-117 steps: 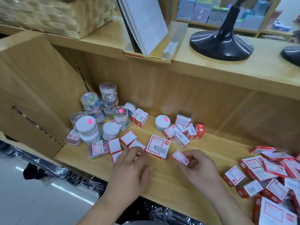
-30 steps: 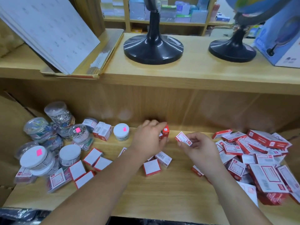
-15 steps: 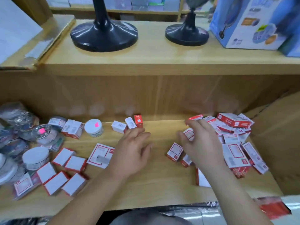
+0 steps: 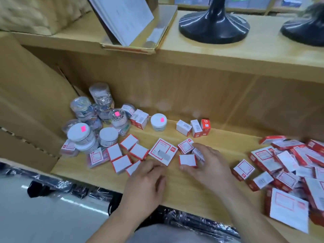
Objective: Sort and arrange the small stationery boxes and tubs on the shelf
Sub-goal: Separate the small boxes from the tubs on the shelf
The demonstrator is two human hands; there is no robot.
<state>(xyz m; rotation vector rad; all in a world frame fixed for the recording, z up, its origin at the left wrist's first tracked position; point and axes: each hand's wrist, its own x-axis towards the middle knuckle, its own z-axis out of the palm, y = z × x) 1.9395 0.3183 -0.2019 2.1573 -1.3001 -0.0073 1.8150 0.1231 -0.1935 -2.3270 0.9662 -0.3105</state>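
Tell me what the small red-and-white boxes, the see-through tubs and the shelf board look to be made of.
The small boxes: printed cardboard, matte, going by sharp folded edges and flat printed faces. The see-through tubs: probably clear glossy plastic, since the contents show through the walls; their lids look like white plastic. The shelf board: smooth, light wood-grain surface; solid wood or laminate cannot be told.
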